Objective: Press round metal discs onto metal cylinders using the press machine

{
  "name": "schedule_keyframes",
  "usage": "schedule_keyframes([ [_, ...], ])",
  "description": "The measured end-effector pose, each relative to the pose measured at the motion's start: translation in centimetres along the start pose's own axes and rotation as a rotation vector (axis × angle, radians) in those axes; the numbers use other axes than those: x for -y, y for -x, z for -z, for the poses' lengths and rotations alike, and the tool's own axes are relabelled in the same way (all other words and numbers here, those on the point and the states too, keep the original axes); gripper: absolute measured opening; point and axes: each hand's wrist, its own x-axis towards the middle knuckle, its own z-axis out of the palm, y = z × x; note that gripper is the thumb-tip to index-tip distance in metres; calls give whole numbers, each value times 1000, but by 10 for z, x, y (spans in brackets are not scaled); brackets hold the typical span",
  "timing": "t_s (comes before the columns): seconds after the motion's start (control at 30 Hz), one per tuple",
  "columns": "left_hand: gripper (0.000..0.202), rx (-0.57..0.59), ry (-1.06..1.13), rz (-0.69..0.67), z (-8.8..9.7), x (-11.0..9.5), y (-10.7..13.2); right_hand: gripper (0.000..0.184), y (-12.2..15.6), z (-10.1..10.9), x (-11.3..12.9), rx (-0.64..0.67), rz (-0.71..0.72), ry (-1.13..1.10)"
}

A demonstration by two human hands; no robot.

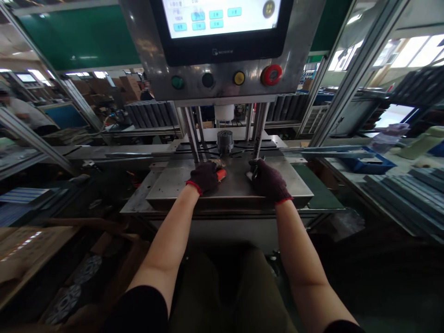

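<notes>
Both hands wear dark knitted gloves with red cuffs, over the flat metal plate [166, 186] of a bench machine. My left hand [205, 177] is closed round an orange-red piece [221, 174] that sticks out on its right side; its full shape is hidden. To the right, my right hand [268, 179] has its fingers curled around a small thing with dark and pale parts, too unclear to name. Behind and between the hands, a dark grey cylindrical part [225, 139] stands upright in the machine, below a white round press head [225, 112].
A control panel [222, 85] with a lit screen [222, 18] and a red button [271, 75] hangs above. Metal posts [262, 132] rise behind my hands. A cardboard box [34, 259] stands lower left. At right are a blue tray [374, 162] and stacked grey bars [409, 199].
</notes>
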Motion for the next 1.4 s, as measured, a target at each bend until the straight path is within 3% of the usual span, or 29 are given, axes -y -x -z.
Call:
schedule_keyframes([
  [1.07,47,60,-78,80,2,-6,3,49,-3,-2,-4,4,-14,-33],
  [1.4,37,22,27,33,1,-3,2,46,-3,-2,-4,-17,7,-14],
])
